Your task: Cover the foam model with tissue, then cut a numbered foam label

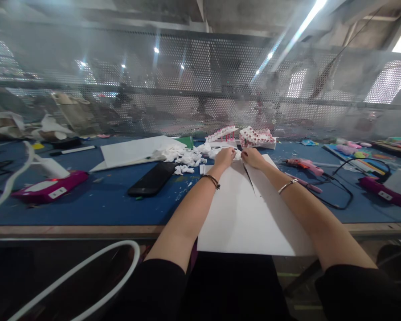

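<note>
A large white foam sheet (243, 214) lies on the blue table (96, 200) and juts over its front edge. A dark slit runs back from its far edge. My left hand (224, 157) is closed on the far edge of the sheet, left of the slit. My right hand (253, 157) is closed on the edge right of the slit; whether it also holds a blade I cannot make out. Both arms reach straight forward. Just beyond the hands lie several white foam scraps (187, 157) and a white model with red dots (256, 137).
A black phone (153, 179) lies left of the sheet, and another white board (133, 152) behind it. Magenta devices sit at far left (50, 186) and far right (382, 189). A pink glue gun (304, 166) with a black cable lies right. A perforated metal screen (200, 80) backs the table.
</note>
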Demonstrator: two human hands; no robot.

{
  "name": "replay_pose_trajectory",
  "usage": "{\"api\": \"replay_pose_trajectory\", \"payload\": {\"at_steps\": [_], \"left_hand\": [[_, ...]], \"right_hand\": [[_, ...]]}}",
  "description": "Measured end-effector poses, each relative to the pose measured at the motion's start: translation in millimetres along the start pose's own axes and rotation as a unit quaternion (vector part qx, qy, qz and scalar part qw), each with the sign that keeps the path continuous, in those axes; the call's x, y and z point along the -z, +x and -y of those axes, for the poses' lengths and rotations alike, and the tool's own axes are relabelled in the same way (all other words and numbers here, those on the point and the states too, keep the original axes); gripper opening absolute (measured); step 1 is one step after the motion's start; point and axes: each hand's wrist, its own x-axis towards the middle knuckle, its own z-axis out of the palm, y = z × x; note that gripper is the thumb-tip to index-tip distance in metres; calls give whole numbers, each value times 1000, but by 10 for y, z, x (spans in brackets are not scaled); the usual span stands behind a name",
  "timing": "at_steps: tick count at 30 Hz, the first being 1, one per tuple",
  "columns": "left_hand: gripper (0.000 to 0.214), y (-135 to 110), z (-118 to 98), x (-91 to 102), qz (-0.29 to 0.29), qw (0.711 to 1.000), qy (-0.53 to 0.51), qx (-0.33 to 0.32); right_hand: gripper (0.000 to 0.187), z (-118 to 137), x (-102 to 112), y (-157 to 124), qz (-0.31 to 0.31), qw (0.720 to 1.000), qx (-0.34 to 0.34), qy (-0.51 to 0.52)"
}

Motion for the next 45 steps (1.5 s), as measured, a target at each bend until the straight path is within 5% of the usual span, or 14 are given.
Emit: {"api": "replay_pose_trajectory", "payload": {"at_steps": [10, 16, 22, 28, 33, 39, 45], "left_hand": [[37, 12, 48, 34, -119, 991, -12, 52], [30, 94, -24, 183, -109, 994, -12, 23], [12, 35, -108, 610, -32, 997, -17, -66], [32, -171, -189, 1237, -29, 992, -44, -117], [32, -461, -213, 1471, -8, 980, -90, -176], [30, -884, -305, 1620, 3, 982, 70, -176], [42, -820, -197, 1941, -67, 967, 204, -138]], "right_hand": [[35, 9, 6, 5, -16, 1000, 7, 8], [34, 76, 143, -28, -33, 999, 0, 7], [31, 124, 300, -46, -61, 998, -16, 3], [31, 141, 527, 29, -77, 996, -50, 0], [38, 143, 731, 121, -99, 992, -75, -7], [41, 86, 1017, 156, -148, 983, -113, -6], [40, -91, 1293, 110, -172, 972, -159, -9]]}}
